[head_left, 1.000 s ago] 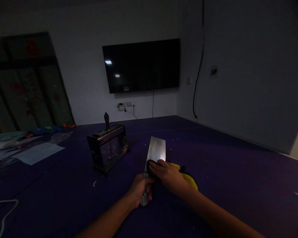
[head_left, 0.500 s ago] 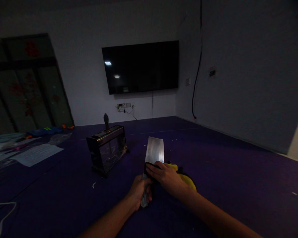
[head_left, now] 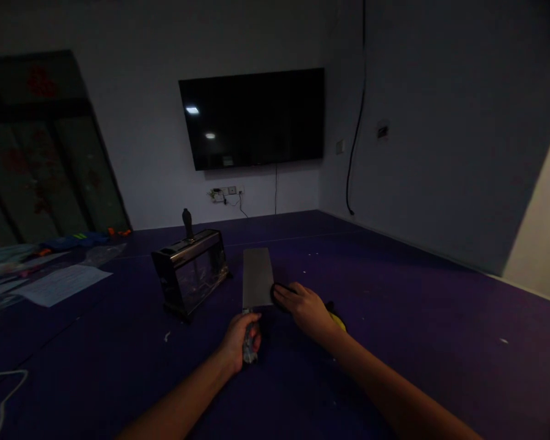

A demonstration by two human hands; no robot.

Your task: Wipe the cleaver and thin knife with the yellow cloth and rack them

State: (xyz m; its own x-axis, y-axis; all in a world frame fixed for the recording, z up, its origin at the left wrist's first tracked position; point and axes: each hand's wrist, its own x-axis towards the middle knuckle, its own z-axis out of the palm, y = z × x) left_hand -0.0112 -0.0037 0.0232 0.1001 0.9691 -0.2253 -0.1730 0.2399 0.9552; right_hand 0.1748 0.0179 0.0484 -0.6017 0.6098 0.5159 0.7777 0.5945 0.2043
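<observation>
Dark pad (head_left: 282, 297) slides off the face of the cleaver (head_left: 257, 278)

The left grip (head_left: 239, 339) is closed round the plastic-wrapped handle, the blade pointing up and away beyond it. The right grip (head_left: 309, 308) keeps its fingers together on the pad; its thumb is hidden. Half a second ago the pad lay across the lower blade; now it is at the right edge, touching or just beside, I can't tell. That looks like a break in the rubbing. The blade has swung left and lost its shine, and less of the yellow thing (head_left: 339, 322) shows behind the right grip.
</observation>
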